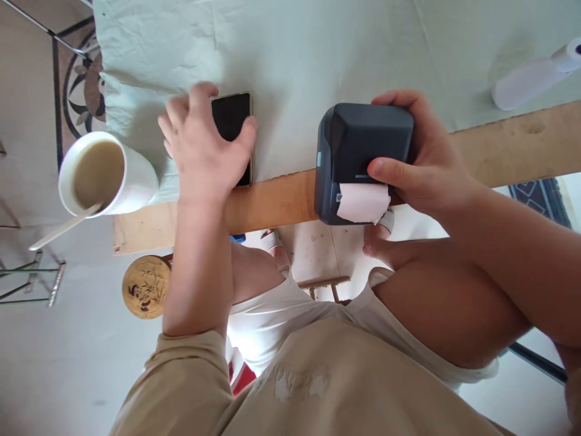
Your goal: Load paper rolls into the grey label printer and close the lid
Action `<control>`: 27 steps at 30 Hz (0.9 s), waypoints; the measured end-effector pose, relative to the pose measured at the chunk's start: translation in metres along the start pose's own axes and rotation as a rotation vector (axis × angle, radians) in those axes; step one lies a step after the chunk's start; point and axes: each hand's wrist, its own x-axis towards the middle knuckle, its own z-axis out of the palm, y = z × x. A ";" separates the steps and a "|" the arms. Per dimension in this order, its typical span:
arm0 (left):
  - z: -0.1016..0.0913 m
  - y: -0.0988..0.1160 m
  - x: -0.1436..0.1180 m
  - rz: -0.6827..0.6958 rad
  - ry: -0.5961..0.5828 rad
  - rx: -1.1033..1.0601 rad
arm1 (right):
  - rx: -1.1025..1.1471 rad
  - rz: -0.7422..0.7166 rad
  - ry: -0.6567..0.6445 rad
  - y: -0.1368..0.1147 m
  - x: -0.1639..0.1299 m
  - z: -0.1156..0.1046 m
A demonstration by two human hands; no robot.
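Observation:
My right hand (424, 151) grips a dark, boxy label printer (349, 133) from its right side, thumb on top and fingers behind. A strip of pale pinkish paper (363, 203) sticks out of the printer's near side. The printer is held over the table's front edge. Over a black smartphone (231, 115) hovers my left hand (202, 139), its fingers bent and spread apart, the thumb across the phone's right edge. The phone lies flat, dark screen up, partly hidden by the hand. Whether the left fingertips touch it is hard to see.
A white cup (140, 181) of brownish drink with a spoon (68, 227) stands at the table's left edge. A white bottle (526, 82) is at the right. Pale green cloth (295, 48) covers the table behind a wooden edge (272, 203). A round stool (146, 286) stands below.

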 end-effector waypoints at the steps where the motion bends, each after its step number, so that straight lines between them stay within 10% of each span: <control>1: -0.002 -0.005 0.006 -0.070 -0.041 0.070 | 0.003 0.000 0.003 -0.001 0.000 0.000; 5: 0.002 -0.021 0.015 -0.087 -0.209 0.106 | -0.007 0.015 -0.001 -0.005 0.001 0.001; 27: 0.022 -0.008 0.006 -0.053 0.111 0.063 | -0.092 -0.029 0.008 0.002 0.004 0.000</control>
